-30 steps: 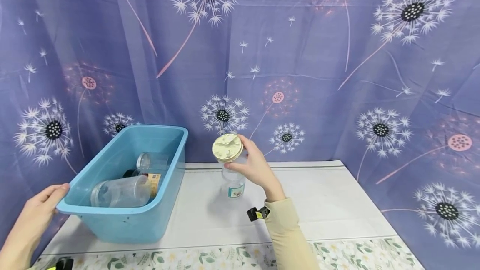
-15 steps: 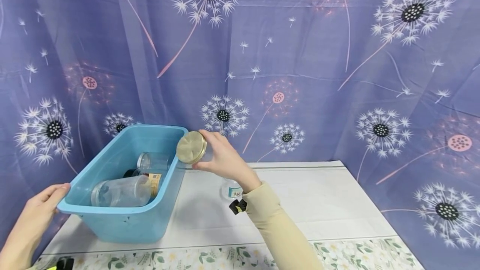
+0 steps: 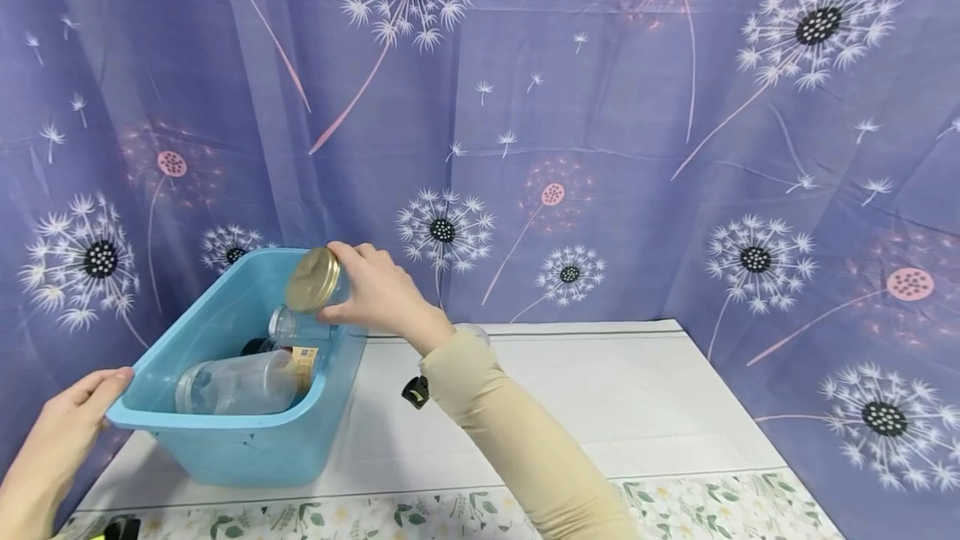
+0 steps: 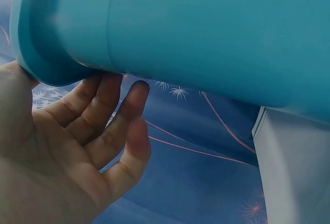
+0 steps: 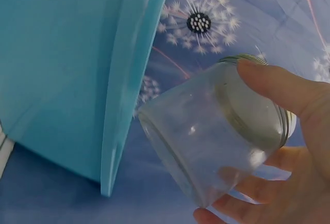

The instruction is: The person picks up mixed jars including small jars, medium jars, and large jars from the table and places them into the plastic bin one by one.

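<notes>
My left hand (image 3: pixel 71 415) grips the near left corner of a blue plastic tub (image 3: pixel 247 452). In the left wrist view its fingers curl beneath the tub's rim (image 4: pixel 56 77). My right hand (image 3: pixel 382 294) holds a clear jar (image 5: pixel 191 126) with a gold lid (image 3: pixel 313 280), tilted, over the tub's right side. The right wrist view shows thumb and fingers around the lidded end, with the jar's base towards the tub wall. Inside the tub lie a large clear jar (image 3: pixel 240 383), a smaller clear jar (image 3: pixel 300 325) and something with a yellowish label (image 3: pixel 303 361).
Another clear container (image 3: pixel 474 332) stands on the white table (image 3: pixel 585 398), mostly hidden behind my right forearm. A floral strip (image 3: pixel 420 515) runs along the table's front. A purple dandelion-print curtain (image 3: pixel 615 215) hangs behind and at both sides.
My right hand has carried the gold-lidded jar leftwards from above the labelled container to over the tub, tilting it on the way. My left hand still grips the tub's corner.
</notes>
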Available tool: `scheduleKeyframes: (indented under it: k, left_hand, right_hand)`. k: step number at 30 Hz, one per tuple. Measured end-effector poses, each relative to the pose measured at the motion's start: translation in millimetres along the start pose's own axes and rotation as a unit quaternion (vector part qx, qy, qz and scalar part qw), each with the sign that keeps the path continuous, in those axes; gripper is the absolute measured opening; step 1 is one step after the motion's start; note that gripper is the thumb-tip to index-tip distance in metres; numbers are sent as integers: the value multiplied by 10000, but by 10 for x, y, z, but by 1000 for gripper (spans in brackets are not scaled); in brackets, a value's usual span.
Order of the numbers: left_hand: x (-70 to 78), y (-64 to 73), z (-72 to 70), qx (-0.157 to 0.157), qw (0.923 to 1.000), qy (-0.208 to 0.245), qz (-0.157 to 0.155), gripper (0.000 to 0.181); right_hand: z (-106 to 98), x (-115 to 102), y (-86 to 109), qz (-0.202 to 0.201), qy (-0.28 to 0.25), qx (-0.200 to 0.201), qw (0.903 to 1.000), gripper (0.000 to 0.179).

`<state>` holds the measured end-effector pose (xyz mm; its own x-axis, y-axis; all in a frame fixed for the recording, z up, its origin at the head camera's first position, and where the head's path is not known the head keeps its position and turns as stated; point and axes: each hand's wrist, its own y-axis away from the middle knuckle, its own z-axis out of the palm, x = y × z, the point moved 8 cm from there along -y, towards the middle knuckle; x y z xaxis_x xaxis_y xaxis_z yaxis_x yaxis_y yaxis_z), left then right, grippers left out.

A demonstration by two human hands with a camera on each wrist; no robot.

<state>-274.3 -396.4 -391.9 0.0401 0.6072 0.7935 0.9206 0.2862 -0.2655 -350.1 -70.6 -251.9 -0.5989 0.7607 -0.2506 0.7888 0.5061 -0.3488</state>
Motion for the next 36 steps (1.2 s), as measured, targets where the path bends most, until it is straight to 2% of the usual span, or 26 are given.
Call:
scheduleKeyframes:
  k: [5, 12, 15, 19, 28, 32, 36]
  left_hand:
    - [30, -22, -12, -28, 10000, 34, 83, 12]
    - [2, -2, -5, -22, 10000, 58, 27, 17]
    - [-6, 16, 3, -26, 9999, 118, 14, 10]
    - [0, 38, 22, -48, 9996, 269, 22, 9]
    - [20, 21, 24, -74, 9999, 117, 38, 20]
    - [11, 23, -6, 1, 9996, 262, 78, 10]
    - [13, 31, 2, 25, 9996, 266, 35, 10]
  right_hand:
    - [124, -171, -124, 9, 38, -335, 9994, 84]
    - [339, -384, -250, 24, 57, -796, 9968, 82]
    - [439, -444, -297, 106, 117, -940, 9954, 82]
    - [557, -465, -354, 312, 232, -1078, 9934, 81]
    - [777, -424, -463, 702, 718, -1298, 9864, 76]
    - [868, -425, -502, 736, 909, -1366, 9837, 75]
    - [924, -418, -512, 776, 1023, -1368, 9822, 76]
